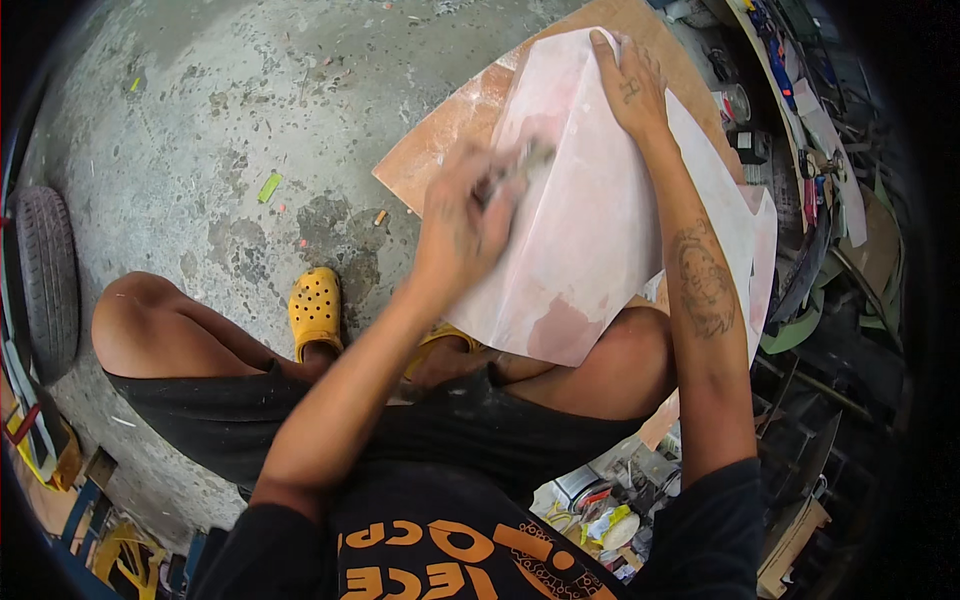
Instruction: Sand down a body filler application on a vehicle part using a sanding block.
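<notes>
A long whitish body panel with a raised ridge and pinkish filler patches lies across my lap and over a brown board. Its near end rests by my right thigh. Over the panel's left face, my left hand is smeared by motion, its fingers curled around a small greyish item that looks pressed to the surface; its kind cannot be made out. At the panel's far end, my right hand grips it, the thumb on the ridge side and the fingers over the far edge.
Yellow clogs are on my feet on the stained concrete floor. A tyre stands at the left. Cluttered shelving with tins and tools lines the right. Another white piece lies beside the panel.
</notes>
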A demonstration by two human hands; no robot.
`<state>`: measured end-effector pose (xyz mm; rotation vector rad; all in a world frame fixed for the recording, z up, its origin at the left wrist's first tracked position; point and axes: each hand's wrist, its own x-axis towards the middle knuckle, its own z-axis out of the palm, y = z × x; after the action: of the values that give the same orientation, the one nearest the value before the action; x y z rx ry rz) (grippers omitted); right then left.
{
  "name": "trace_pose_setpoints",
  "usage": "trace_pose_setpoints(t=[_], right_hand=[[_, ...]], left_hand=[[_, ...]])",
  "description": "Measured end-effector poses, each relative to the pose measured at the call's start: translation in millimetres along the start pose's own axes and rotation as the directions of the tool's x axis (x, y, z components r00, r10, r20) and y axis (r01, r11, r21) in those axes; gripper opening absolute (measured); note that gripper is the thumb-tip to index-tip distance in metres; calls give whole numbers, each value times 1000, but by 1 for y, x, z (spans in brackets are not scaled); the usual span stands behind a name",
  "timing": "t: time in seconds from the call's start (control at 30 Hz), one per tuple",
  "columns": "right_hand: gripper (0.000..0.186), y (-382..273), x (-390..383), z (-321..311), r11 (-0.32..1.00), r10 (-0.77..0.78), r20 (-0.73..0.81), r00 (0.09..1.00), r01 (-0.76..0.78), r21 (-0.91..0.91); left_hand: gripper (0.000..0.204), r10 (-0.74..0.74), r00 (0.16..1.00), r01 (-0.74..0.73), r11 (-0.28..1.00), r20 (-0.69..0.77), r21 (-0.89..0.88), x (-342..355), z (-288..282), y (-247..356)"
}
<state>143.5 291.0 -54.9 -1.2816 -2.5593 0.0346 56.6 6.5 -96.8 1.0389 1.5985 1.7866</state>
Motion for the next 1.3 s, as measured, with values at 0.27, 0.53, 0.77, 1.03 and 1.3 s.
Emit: trace_pose_setpoints(t=[0.27, 0.53, 0.77, 1.03, 1.3], right_hand=[[77, 14, -1, 7, 999, -10, -29, 1000, 8, -53], [76, 6, 1, 9, 999, -3, 21, 1000, 4, -35], [54, 10, -9, 10, 997, -82, -134, 988, 80, -19], [54, 7, -9, 17, 994, -104, -166, 981, 98, -46], [50, 15, -4, 15, 992, -120, -181, 976, 113, -47]], left_hand=[[25, -12, 1000, 12, 1000, -4, -10, 4, 7, 6], [23, 66, 998, -67, 997, 15, 29, 20, 4, -1], [22, 30, 999, -31, 997, 14, 67, 14, 13, 11], [23, 31, 999, -33, 996, 22, 80, 14, 10, 8], [23, 40, 998, -43, 998, 50, 52, 25, 16, 7]])
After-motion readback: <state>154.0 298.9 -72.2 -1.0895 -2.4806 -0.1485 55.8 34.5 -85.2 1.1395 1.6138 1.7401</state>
